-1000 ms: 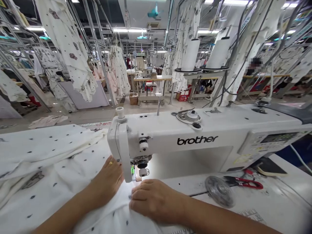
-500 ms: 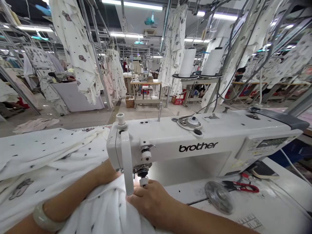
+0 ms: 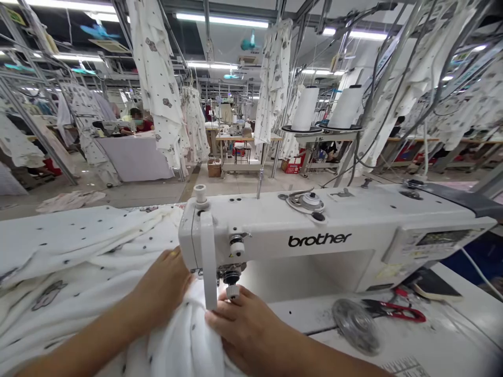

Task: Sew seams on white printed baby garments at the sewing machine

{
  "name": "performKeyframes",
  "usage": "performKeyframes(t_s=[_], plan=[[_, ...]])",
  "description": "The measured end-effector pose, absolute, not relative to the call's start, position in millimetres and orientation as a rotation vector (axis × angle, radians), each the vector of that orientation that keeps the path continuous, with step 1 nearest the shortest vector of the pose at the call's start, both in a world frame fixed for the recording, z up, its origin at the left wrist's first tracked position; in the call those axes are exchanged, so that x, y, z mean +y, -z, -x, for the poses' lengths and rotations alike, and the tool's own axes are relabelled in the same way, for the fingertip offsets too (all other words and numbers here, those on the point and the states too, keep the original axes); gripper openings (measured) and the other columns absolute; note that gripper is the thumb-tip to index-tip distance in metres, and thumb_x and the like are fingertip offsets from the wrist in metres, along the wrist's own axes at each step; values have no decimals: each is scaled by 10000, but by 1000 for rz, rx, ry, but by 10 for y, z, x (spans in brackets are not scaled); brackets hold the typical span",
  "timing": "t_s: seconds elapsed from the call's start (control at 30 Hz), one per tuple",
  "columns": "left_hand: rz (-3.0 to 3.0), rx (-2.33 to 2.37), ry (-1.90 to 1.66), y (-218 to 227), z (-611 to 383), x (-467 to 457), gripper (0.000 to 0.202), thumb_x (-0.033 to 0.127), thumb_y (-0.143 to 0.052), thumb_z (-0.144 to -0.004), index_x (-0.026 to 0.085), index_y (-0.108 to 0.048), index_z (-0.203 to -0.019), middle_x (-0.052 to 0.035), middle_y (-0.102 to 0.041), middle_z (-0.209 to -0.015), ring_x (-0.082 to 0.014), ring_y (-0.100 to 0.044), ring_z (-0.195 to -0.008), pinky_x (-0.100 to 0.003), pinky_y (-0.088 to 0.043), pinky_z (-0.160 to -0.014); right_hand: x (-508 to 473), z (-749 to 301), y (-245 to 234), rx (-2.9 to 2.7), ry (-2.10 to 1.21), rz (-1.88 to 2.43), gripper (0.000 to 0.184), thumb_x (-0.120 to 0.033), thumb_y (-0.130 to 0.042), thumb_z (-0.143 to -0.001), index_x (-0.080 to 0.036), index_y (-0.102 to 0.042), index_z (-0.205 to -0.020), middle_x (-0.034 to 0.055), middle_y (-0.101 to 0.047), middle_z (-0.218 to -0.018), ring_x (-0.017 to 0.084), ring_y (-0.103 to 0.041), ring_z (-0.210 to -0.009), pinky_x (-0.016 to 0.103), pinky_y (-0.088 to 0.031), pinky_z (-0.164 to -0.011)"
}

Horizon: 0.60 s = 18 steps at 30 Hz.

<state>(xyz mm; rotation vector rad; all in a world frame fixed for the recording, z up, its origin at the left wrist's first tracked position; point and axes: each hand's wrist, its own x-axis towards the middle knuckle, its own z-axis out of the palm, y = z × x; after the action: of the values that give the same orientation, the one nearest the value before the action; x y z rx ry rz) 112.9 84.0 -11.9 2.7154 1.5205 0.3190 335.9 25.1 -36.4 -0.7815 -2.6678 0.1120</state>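
Observation:
White cloth with dark dots and grey printed figures (image 3: 118, 262) spreads over the left side of the table and bunches up under the head of a white sewing machine (image 3: 275, 230). My left hand (image 3: 167, 283) is left of the machine head, its fingers bent down and together on the cloth, the tips partly hidden. Close to the needle area, my right hand (image 3: 249, 324) has its fingers curled and pressed together on the gathered cloth. The needle and presser foot are hidden behind a white guard arm (image 3: 208, 262) and my right fingers.
Right of my hand lie a clear plastic disc (image 3: 357, 325), red-handled thread snips (image 3: 396, 310) and a dark phone-like slab (image 3: 438, 285). Two white thread cones (image 3: 305, 109) stand behind the machine. Printed cloth hangs from rails; a person (image 3: 137, 123) sits at a far table.
My left hand has come back out from behind the machine head, showing more of its back and fingers. My right hand stays nearly in place. The view has turned slightly left.

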Motion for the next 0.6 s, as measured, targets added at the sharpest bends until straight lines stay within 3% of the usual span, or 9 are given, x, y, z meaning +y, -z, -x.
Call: performKeyframes(t_s=[0.07,0.13,0.2,0.27,0.37,0.43,0.5,0.57,0.6], plan=[[-2708,1719,-161,219,-961,499,317,250,-408,-955,171,-688,-1083,-140,-656,-1079,-310,-626,-937,-498,-507,-804,235,-3426,294,-2676,-138,671,272,-172,-530,-904,-131,-554,-1172,65,-640,-1109,229,-498,-1099,360,-345,-1037],[-2633,2037,5,414,-709,226,473,242,-332,-952,182,-524,-1380,-177,-633,-1170,-336,-655,-872,-544,-509,-771,225,-3467,294,-2716,-130,483,225,-205,-528,-945,-146,-556,-1160,49,-642,-1116,204,-503,-1098,345,-320,-1052],[-2547,2197,63,624,-398,129,572,143,-299,-907,189,-421,-1464,-207,-571,-1307,-402,-586,-1135,-556,-513,-796,210,-3464,351,-2761,-106,332,164,-277,-523,-991,-167,-576,-1100,28,-652,-1044,174,-532,-1019,299,-376,-968],[-2506,2220,42,759,-75,222,610,124,-297,-890,228,-380,-1486,-162,-411,-1498,-405,-442,-1321,-605,-478,-896,183,-3419,423,-2784,-67,301,164,-323,-522,-1004,-182,-596,-966,4,-645,-930,152,-543,-888,265,-419,-806],[-2610,1823,-80,730,298,523,635,148,-374,-868,226,-357,-1497,-82,-347,-1552,-299,-378,-1393,-465,-392,-1098,123,-3321,471,-2791,-8,376,219,-292,-564,-964,-186,-557,-773,-18,-607,-795,140,-507,-734,266,-391,-649],[-2610,1703,-145,575,361,655,633,170,-431,-850,264,-399,-1476,-34,-384,-1536,-273,-416,-1372,-407,-379,-1120,78,-3268,451,-2780,4,429,312,-363,-572,-965,-192,-525,-708,-22,-586,-728,140,-486,-673,275,-368,-608],[-2590,1717,-193,360,218,652,554,180,-453,-842,270,-535,-1383,-30,-494,-1461,-291,-500,-1300,-433,-404,-1099,35,-3239,413,-2753,-12,491,394,-456,-542,-980,-195,-511,-686,-21,-577,-682,141,-485,-646,278,-350,-589],[-2629,1666,-258,151,-91,524,432,202,-442,-867,234,-657,-1240,-55,-600,-1348,-307,-564,-1219,-474,-423,-1076,0,-3233,381,-2722,-71,553,365,-437,-559,-969,-194,-519,-700,-24,-580,-665,138,-496,-640,272,-344,-593],[-2664,1532,-273,71,-275,433,413,224,-423,-902,236,-646,-1249,-51,-600,-1343,-292,-564,-1220,-447,-435,-1073,-14,-3237,372,-2704,-134,584,303,-379,-591,-945,-192,-527,-715,-28,-583,-667,133,-501,-637,262,-347,-601]])
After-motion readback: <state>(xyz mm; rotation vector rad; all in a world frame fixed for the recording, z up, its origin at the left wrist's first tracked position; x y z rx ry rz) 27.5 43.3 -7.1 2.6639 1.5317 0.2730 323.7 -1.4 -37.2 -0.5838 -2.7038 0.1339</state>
